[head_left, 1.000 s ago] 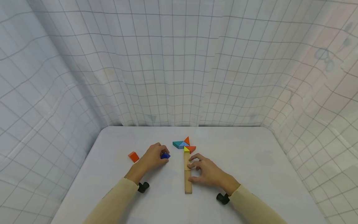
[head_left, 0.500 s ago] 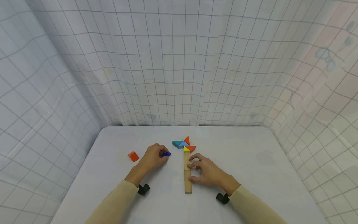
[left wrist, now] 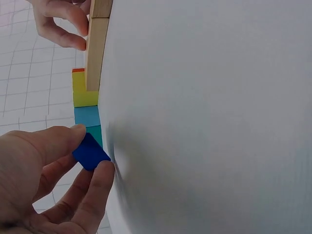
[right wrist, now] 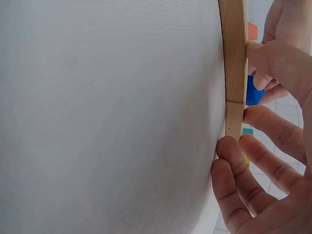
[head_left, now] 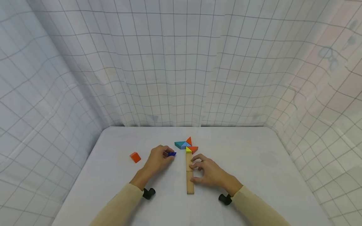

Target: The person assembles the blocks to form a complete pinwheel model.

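My left hand (head_left: 159,160) pinches a dark blue block (left wrist: 91,152) between thumb and fingertips, left of the row of blocks. With relaxed, bent fingers, my right hand (head_left: 210,173) rests its fingertips and thumb along two plain wooden blocks, a far one (head_left: 189,160) and a near one (head_left: 190,185), laid end to end. At their far end sits a yellow triangular block (head_left: 188,150). Around it lie a red-orange triangle (head_left: 194,149), a light blue triangle (head_left: 185,145), a teal block (head_left: 179,144) and an orange triangle (head_left: 189,141), fanned like a pinwheel.
A loose orange block (head_left: 135,157) lies on the white table (head_left: 249,157) to the left of my left hand. Gridded white curtains (head_left: 175,78) hang behind the table and on both sides.
My left hand has moved slightly right, toward the wooden blocks, turning the dark blue block in its fingertips. My right hand stays where it was against the wooden blocks.
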